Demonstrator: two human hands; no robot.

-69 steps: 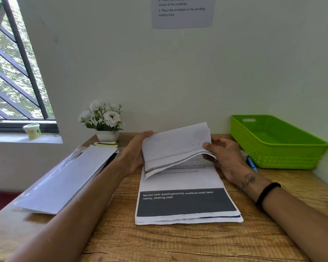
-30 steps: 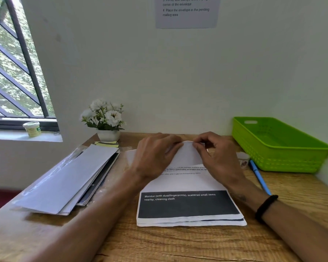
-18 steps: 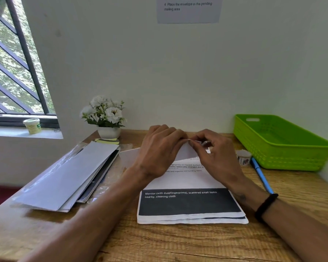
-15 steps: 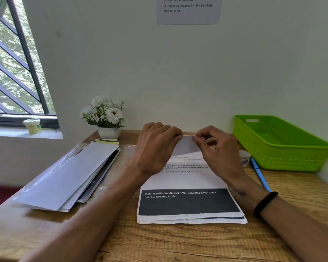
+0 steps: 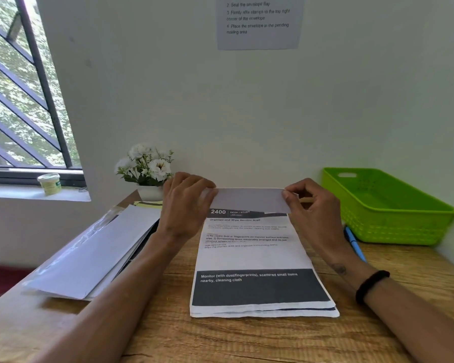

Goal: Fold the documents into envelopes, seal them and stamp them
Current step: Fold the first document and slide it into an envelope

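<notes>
Folded paper pinched at both ends over the stack

Folded paper (image 5: 249, 200) held level at the far end of the stack of documents (image 5: 260, 260), blank side showing, long edges running left to right. Left hand (image 5: 186, 208) pinching its left end, fingers curled over the top edge, back of the hand toward the camera. Right hand (image 5: 309, 205) pinching its right end between thumb and curled fingers; black band (image 5: 371, 285) around that wrist. Cannot tell whether the lower edge of the paper touches the sheet beneath or hangs just above it.

Stack lying flat on the wooden table (image 5: 247, 341), near the middle, top sheet printed with a dark header reading "2400", lines of text below, and a wide dark band with white lettering near the front edge. Sheet edges slightly fanned at the front.

Pile of envelopes (image 5: 95, 255) to the left of the stack, white, angled, partly overhanging the table's left edge, with clear plastic wrap on its far side. Yellow sticky notes (image 5: 148, 204) just behind the pile. Pot of white flowers (image 5: 147, 169) against the wall, behind the left hand.

Green basket (image 5: 388, 224) at the right against the wall. Blue pen (image 5: 354, 244) on the table just in front of the basket, beside the right forearm.

Printed notice (image 5: 258, 22) taped on the wall above. Small jar (image 5: 49, 183) on the window sill at far left.
</notes>
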